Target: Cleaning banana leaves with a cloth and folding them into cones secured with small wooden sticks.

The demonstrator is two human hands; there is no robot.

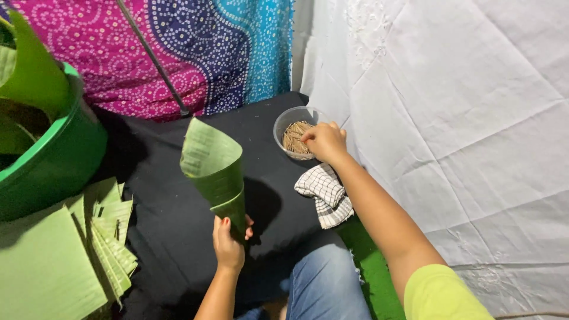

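The left hand (228, 242) grips the tip of a rolled green leaf cone (214, 169), wide end up. The right hand (324, 141) pinches thin wooden sticks (294, 136) in a clear plastic bowl (285, 120). Just below that hand lies a checked cloth (325, 194). Flat green leaf sheets (71, 255) lie left of the left hand.

No packages, labels, signs or screens in front of me right now. Nothing printed, nothing boxed, nothing lit up anywhere in my view.
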